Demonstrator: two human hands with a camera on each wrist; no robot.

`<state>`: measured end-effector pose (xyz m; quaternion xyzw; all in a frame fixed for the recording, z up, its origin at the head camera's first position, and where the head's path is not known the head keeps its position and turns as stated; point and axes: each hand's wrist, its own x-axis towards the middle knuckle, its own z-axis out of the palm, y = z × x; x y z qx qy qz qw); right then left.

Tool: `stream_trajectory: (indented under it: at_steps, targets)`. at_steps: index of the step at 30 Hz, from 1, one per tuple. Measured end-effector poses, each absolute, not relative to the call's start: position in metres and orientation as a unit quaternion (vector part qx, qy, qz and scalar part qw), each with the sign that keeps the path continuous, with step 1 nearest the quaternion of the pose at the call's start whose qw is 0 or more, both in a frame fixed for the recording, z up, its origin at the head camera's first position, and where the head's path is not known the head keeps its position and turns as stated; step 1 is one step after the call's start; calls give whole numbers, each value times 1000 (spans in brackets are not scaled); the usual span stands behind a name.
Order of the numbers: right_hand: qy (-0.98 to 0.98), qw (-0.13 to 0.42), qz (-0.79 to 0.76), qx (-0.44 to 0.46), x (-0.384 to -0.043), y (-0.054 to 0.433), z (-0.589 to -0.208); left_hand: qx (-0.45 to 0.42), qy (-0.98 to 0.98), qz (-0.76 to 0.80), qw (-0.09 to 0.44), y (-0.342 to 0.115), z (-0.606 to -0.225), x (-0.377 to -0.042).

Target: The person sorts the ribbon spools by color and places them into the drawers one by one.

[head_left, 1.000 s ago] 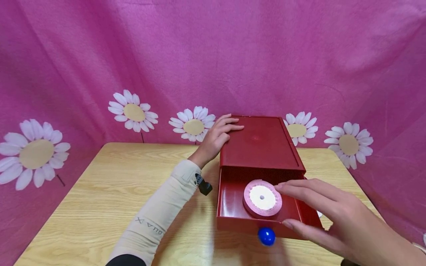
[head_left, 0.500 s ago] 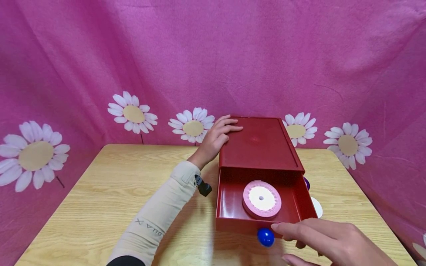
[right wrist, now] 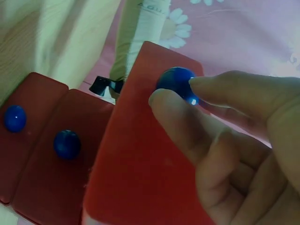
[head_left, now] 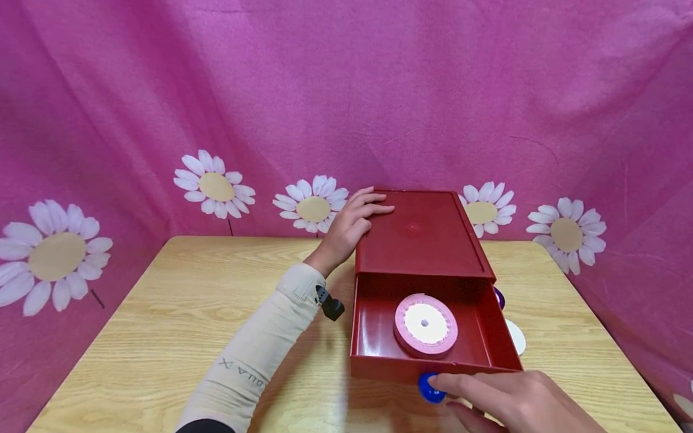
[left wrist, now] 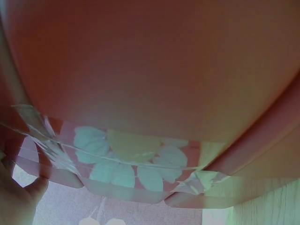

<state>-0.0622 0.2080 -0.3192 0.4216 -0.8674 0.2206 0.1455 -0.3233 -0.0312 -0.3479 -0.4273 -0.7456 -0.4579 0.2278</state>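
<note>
A red drawer cabinet (head_left: pixel 422 231) stands on the table, its top drawer (head_left: pixel 373 367) pulled out toward me. Inside the drawer lies a spool of pink ribbon (head_left: pixel 426 325) with a white face. My left hand (head_left: pixel 349 225) rests on the cabinet's upper left edge, fingers extended over the top. At the drawer front, my right hand (head_left: pixel 509 400) has thumb and index finger at the blue knob (head_left: pixel 429 390). The right wrist view shows these two fingers on either side of the knob (right wrist: pixel 176 80), pinching it. The left wrist view is mostly blurred red cabinet wall.
Two lower drawers with a blue knob (right wrist: pixel 67 144) each show in the right wrist view. Right of the cabinet, a white disc (head_left: pixel 516 337) and a purple object (head_left: pixel 499 297) are partly hidden. A pink flowered cloth (head_left: pixel 346 90) hangs behind the wooden table (head_left: pixel 216 288).
My right hand has moved from beside the ribbon spool, over the drawer's front edge, down and left onto the blue knob. The left hand and the drawer stay in place.
</note>
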Motion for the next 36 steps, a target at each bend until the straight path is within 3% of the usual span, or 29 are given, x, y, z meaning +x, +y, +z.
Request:
stream_trajectory:
  at_steps: [8,20,36]
  targets:
    - [-860,166,219,429,-65,207,-326,-430,-743,-460,228,-31,-347,-322]
    - [-867,148,227,418,-68,204,-325,-430,-744,-459,227,-31,-347,-323]
    - [-834,249,201,449,-86,203,-325,-430,-741,-462,229,-30,-348,-323]
